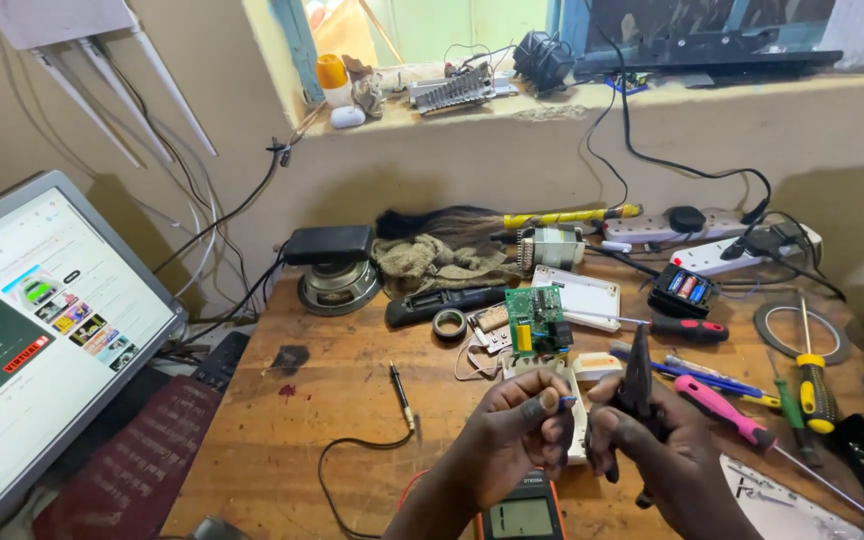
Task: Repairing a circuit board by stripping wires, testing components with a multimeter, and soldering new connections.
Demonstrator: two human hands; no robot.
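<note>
My left hand [514, 425] pinches a thin blue wire [566, 400] between thumb and fingers, above the wooden table [282, 430]. Right beside it, my right hand [642, 440] grips dark pliers [638, 385] whose jaws point up next to the wire end. Just beyond the hands lies a green circuit board [536, 320] with a yellow part and a black part on it, next to a white plastic casing [584, 296]. A multimeter [522, 512] with an orange edge sits below my left wrist.
A monitor [27, 330] stands at the left with a keyboard [147, 455] before it. A soldering iron [402, 392] with its cable lies mid-table. Screwdrivers [727, 410], a power strip [727, 250], a tape roll [449, 323], a speaker [337, 270] and a cloth [432, 262] crowd the back and right.
</note>
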